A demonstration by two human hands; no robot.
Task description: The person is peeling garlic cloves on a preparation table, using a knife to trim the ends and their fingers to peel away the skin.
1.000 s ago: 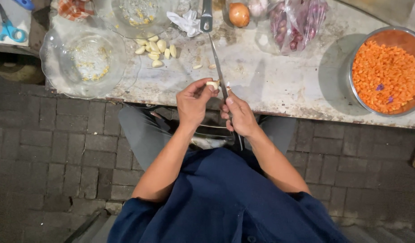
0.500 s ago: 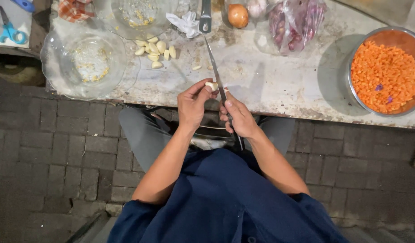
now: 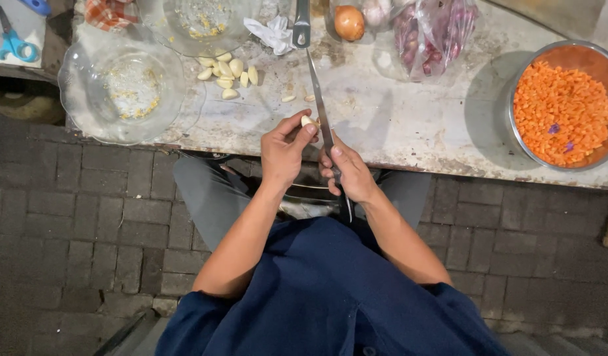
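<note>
Person seated at edge of worn, stained stone-look desk [image 3: 409,125]. Left hand [image 3: 284,150] pinches a small pale garlic clove [image 3: 307,121] betw. thumb & fingertips, just above desk edge. Right hand [image 3: 349,173] wrapped tight round dark handle of a long thin knife [image 3: 320,112], steel blade running up past the clove, touching or right beside it, can't tell which. Pile of peeled cloves [image 3: 225,71], smooth, ivory, lies further back on desk, near 2 clear glass bowls [image 3: 119,92] w/ yellowish bits inside. Round metal bowl [image 3: 559,104] at right holds diced orange carrot, well apart from hands. Clear plastic bag of reddish shallots [image 3: 436,33] at back, brown onion [image 3: 349,22] beside it. Blue-handled scissors [image 3: 13,41] far left. Grey brick paving below, navy shirt.
</note>
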